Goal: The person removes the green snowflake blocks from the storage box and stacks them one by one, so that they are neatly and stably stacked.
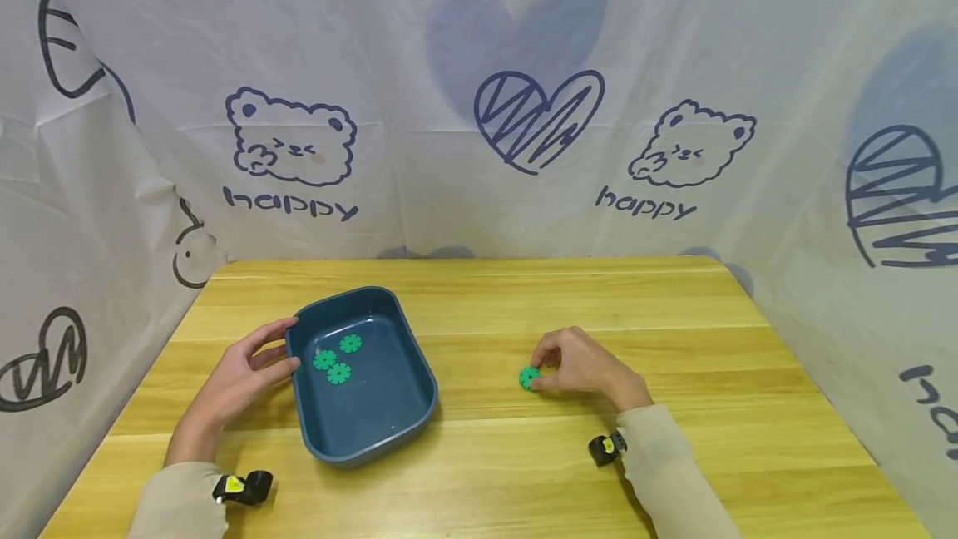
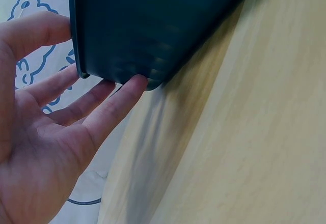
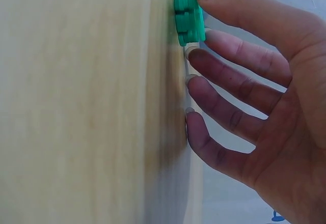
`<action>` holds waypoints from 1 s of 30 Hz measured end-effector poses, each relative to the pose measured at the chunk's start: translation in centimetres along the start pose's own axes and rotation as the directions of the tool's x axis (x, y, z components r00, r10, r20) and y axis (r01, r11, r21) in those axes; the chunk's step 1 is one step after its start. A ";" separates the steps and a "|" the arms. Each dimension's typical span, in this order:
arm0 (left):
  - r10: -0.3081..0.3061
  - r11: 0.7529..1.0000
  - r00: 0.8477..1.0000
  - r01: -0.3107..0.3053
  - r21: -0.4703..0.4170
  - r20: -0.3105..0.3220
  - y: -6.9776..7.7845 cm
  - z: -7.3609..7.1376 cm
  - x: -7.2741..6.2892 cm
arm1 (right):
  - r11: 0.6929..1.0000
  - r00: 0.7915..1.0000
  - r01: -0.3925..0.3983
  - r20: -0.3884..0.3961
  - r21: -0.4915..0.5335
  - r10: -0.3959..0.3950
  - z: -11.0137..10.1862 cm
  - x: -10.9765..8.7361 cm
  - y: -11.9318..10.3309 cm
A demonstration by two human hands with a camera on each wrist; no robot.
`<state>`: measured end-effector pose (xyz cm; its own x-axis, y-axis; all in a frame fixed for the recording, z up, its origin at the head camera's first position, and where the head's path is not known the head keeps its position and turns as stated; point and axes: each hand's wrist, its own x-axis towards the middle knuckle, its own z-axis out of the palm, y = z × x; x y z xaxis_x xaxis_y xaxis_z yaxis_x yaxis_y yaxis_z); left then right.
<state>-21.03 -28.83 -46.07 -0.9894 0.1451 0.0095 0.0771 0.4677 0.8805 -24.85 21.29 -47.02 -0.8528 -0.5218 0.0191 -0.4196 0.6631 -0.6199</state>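
Note:
My right hand (image 1: 587, 363) is low over the table on the right, thumb and index fingertip pinching a green notched plastic disc (image 1: 528, 378) at its edges. In the right wrist view that disc (image 3: 188, 18) shows nearly edge-on, close to the wood, with the other fingers loosely bent below it. A dark blue rectangular bin (image 1: 367, 418) with rounded corners stands left of centre. Three similar green discs (image 1: 338, 373) lie flat on its floor near the left side. My left hand (image 1: 243, 368) touches the bin's left side from outside, its extended fingers (image 2: 109, 107) against the outer wall.
The light wooden table (image 1: 494, 489) reaches back to a white cloth (image 1: 419, 190) printed with bears and hearts, which also hangs at both sides. A black strap device sits on the left wrist (image 1: 243, 487) and another on the right wrist (image 1: 607, 447).

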 end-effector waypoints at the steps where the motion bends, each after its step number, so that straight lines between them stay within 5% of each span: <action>1: 0.001 1.000 1.000 -0.001 -0.001 -0.001 0.0 0.0 0.0 | 1.000 1.000 0.001 0.000 0.000 -0.001 0.0 0.0 0.0; 22: 0.005 1.000 1.000 -0.005 -0.018 0.002 -0.1 0.0 -0.1 | 1.000 1.000 -0.005 -0.011 0.006 0.005 -0.3 0.0 -0.3; 30: 0.005 1.000 1.000 -0.005 -0.020 0.005 0.0 -0.1 -0.1 | 0.999 0.999 0.044 -0.014 0.010 -0.043 -1.3 1.2 -2.6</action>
<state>-20.93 -28.89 -46.03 -0.9884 0.1515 0.0119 0.0795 0.4491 0.8899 -25.21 19.63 -44.43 -0.8379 -0.5428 0.0567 -0.4533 0.6342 -0.6264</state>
